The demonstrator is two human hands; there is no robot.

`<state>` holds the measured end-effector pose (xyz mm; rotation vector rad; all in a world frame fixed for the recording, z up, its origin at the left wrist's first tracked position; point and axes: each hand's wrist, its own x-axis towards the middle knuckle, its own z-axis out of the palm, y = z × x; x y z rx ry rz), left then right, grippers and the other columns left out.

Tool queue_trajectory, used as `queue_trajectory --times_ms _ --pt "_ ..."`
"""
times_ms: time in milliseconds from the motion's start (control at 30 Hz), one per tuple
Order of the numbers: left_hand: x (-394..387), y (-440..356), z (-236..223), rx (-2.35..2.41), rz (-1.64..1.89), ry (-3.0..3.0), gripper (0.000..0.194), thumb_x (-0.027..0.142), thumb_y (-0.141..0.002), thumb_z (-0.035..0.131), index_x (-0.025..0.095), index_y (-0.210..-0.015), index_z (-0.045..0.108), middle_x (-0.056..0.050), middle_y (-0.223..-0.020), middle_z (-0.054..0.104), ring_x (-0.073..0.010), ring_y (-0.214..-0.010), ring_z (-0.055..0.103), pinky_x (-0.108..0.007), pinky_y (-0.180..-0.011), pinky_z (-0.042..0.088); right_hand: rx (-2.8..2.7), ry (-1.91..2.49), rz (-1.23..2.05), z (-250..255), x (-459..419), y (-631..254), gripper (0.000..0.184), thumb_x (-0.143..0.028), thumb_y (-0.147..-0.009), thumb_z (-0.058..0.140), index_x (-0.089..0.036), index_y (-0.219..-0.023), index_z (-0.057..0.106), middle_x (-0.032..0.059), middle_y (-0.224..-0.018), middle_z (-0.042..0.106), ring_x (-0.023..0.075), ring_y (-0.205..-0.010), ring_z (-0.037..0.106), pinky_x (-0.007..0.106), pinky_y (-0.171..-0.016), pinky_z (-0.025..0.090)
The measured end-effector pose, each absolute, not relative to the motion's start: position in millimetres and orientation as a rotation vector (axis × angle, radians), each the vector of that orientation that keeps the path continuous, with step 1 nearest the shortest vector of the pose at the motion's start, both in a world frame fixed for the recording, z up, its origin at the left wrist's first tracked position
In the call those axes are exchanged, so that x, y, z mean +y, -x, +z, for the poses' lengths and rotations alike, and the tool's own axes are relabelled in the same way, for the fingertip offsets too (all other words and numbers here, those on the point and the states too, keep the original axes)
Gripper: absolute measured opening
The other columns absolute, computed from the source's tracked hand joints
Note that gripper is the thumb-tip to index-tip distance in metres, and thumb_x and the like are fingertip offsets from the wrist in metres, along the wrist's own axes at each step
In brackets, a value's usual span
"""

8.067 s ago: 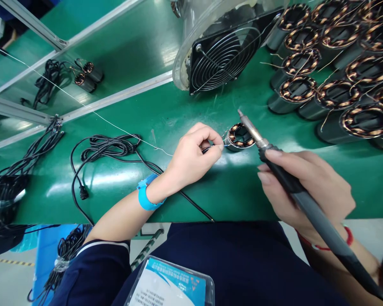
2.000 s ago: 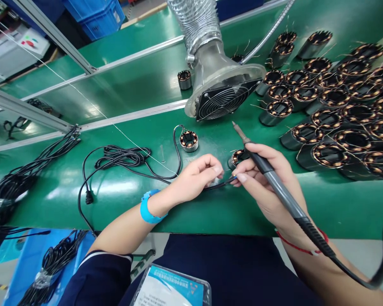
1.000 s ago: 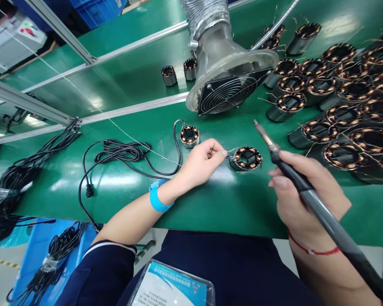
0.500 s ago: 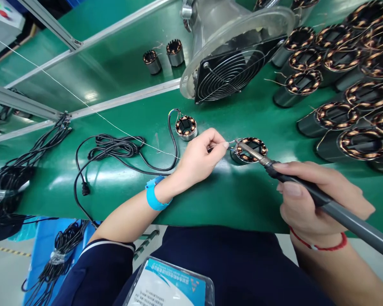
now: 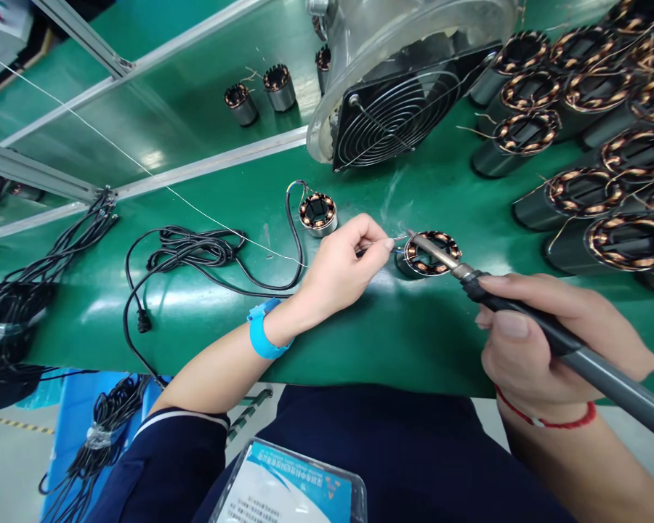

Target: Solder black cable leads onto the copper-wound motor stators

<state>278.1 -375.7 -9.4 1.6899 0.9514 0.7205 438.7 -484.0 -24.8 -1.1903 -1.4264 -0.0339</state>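
Observation:
My right hand (image 5: 556,334) is closed round the dark handle of a soldering iron (image 5: 534,319), its metal tip slanting up and left over the near edge of a motor stator (image 5: 432,256) with copper windings. Pinched in my left hand (image 5: 349,269) is a thin solder wire (image 5: 179,193), which runs back to the upper left. Its end meets the iron's tip just left of the stator, where a wisp of smoke rises. Small coloured leads show between my left fingertips and the stator; whether the fingers grip them too I cannot tell.
Behind my left hand stands another stator (image 5: 318,214) joined to a coiled black cable (image 5: 196,247). A fan in a clear hood (image 5: 397,120) is at the back. Several stators (image 5: 517,142) crowd the right side. Bundled cables (image 5: 22,298) lie at left, and two stators (image 5: 279,87) stand behind the rail.
The iron's tip has shifted slightly up and right, together with my right hand. Smoke now shows above the tip. My left hand has barely moved; the view has turned a little.

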Motion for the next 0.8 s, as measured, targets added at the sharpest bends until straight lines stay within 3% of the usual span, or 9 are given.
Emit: queue_trajectory --times_ms 533,800 --pt "-375.8 -278.0 -10.4 0.948 0.722 -1.689 0.013 0.019 -0.085 0.055 0.017 -0.073 0.051 0.005 -0.063 0.053 -0.0063 -0.059 0.046 -0.022 -0.054 0.034 -1.487 1.21 0.003 -20.7 -483.5 -436.7 0.033 -0.019 -0.087 0.061 -0.024 -0.12 0.065 0.0012 -0.076 0.066 0.0118 -0.059 0.056 0.026 -0.051 0.044" --pt "-375.5 -277.7 -9.2 0.948 0.707 -1.675 0.013 0.02 -0.085 0.055 0.017 -0.074 0.051 0.004 -0.064 0.052 -0.0068 -0.06 0.046 -0.022 -0.055 0.035 -1.574 1.157 0.02 -21.9 -481.2 -439.2 0.051 -0.012 -0.078 0.069 -0.024 -0.127 0.061 0.0014 -0.076 0.066 0.0147 -0.062 0.058 0.027 -0.054 0.05"
